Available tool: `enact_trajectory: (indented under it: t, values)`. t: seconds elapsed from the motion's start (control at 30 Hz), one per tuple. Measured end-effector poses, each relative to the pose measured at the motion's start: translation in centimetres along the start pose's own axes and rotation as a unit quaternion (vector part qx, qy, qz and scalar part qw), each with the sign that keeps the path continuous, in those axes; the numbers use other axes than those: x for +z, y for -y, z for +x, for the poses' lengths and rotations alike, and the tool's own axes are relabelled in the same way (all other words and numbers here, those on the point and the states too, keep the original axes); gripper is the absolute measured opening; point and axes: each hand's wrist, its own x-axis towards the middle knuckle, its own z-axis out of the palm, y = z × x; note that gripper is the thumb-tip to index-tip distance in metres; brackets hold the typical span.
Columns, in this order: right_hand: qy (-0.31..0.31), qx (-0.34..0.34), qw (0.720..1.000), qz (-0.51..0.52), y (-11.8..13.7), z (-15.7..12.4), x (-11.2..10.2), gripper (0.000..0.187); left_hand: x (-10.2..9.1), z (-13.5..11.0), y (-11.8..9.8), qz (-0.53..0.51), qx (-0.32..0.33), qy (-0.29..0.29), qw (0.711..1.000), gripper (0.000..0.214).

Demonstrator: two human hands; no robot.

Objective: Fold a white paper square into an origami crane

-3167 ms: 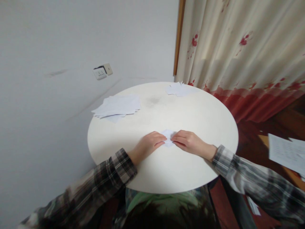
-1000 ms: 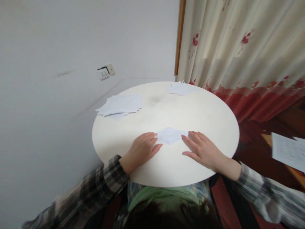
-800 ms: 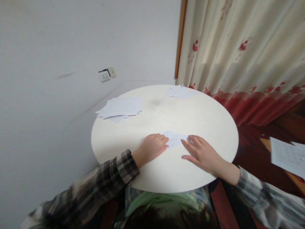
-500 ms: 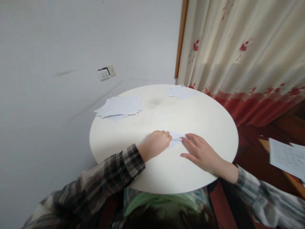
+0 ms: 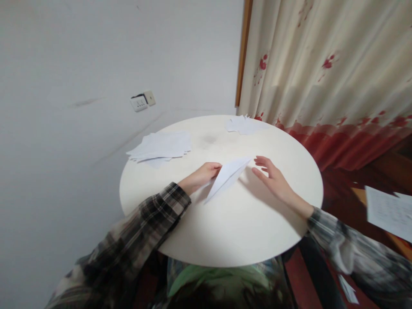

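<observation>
A folded sheet of white paper (image 5: 228, 174) is held up over the round white table, tilted, with a fold line running along its length and a pointed lower end. My left hand (image 5: 206, 172) pinches its left edge between thumb and fingers; part of the fingers is hidden behind the paper. To the right of the paper's upper tip, my right hand (image 5: 272, 177) hovers apart from it, fingers spread and holding nothing.
On the round table (image 5: 238, 231), a stack of white sheets (image 5: 161, 145) lies at the back left and smaller paper pieces (image 5: 246, 125) at the far edge. Written sheets (image 5: 391, 212) lie on a surface at right. A wall socket (image 5: 139, 103) and a floral curtain (image 5: 309, 64) stand behind.
The paper has risen off the table and turned to a slant in my left hand. My right hand has let go of it and lifted away to the right.
</observation>
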Motion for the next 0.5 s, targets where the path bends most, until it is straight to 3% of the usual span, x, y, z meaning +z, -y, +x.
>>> enact_trajectory:
  t: [0.07,0.13,0.23,0.37,0.5]
  values:
    - [0.047,0.077,0.99,0.11,0.5,1.0,0.9,0.054,0.3,-0.1,0.4,-0.107,-0.035,0.028,0.993,0.026]
    - [0.114,0.14,0.956,0.231,1.2,1.7,2.0,0.052,0.6,-0.1,0.8,-0.183,-0.056,0.042,0.981,0.031]
    - [0.174,0.146,0.909,0.35,2.0,2.3,3.9,0.037,0.7,0.3,1.6,-0.223,-0.063,0.039,0.972,0.033]
    - [0.126,0.175,0.881,0.421,2.1,2.5,6.0,0.03,0.7,0.8,2.3,-0.214,-0.04,0.024,0.976,0.034]
    - [0.084,0.203,0.878,0.426,1.9,2.5,6.4,0.027,0.4,0.8,2.3,-0.21,-0.025,0.018,0.977,0.039]
